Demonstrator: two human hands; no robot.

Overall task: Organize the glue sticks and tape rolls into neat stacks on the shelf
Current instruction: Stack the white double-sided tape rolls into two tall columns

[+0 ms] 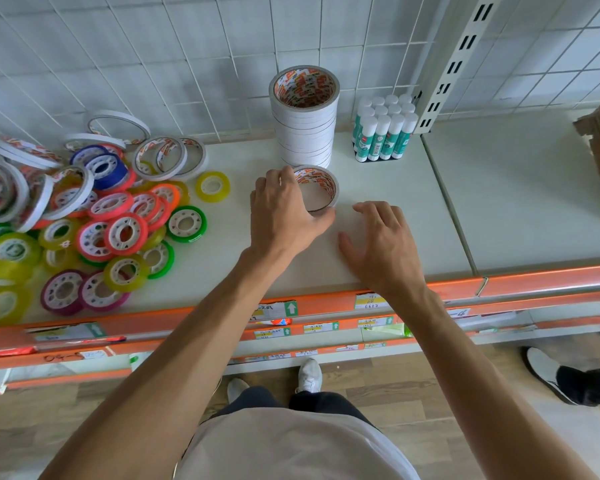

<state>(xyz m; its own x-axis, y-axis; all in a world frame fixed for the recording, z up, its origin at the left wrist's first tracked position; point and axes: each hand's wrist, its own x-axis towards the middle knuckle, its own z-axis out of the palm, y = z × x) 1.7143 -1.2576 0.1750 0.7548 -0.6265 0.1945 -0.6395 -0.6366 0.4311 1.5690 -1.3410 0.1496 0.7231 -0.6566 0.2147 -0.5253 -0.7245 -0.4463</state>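
On the smooth pale shelf [413, 188], the left hand [284, 209] curls its grip around a short stack of white tape rolls [317, 190], cardboard cores printed orange, just in front of a tall cylindrical stack [303, 123] of thin white rolls. The right hand [383, 244] hovers beside it, fingers relaxed, holding nothing. About twelve white-capped glue sticks [383, 133] stand upright together. A loose heap of glossy coloured tape rolls [94, 220] lies left.
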